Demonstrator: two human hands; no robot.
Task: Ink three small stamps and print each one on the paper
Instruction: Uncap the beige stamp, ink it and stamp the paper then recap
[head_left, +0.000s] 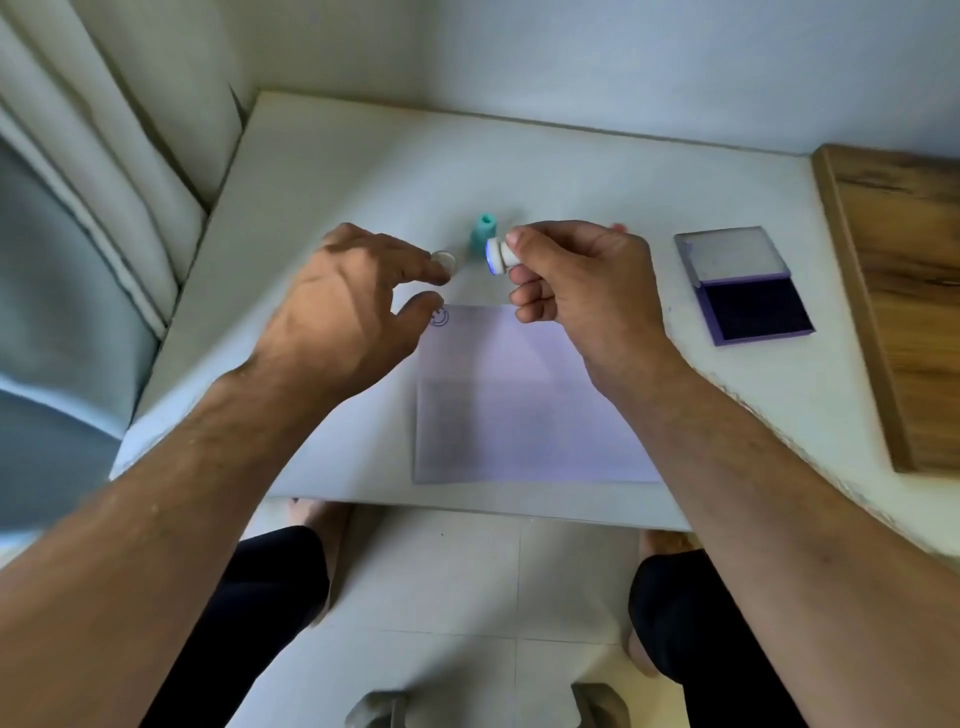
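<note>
My right hand (576, 291) holds a small white stamp (500, 256) sideways above the paper's far edge, its blue-inked face turned left. My left hand (353, 306) hovers just left of it, thumb and fingers apart, with a small clear round cap (444, 261) at its fingertips; whether it grips the cap I cannot tell. A teal stamp (483, 234) stands upright on the table behind the hands. A bit of pink shows behind my right hand (618, 227). The white paper (519, 405) bears one blue smiley print (439, 317) at its far left corner. The ink pad (744, 285) lies open at right.
The white table (363, 171) sits in a wall corner. A wooden board (904, 291) lies along the right edge. A curtain (93, 156) hangs at left. My knees and feet show below the table's near edge, over a tiled floor.
</note>
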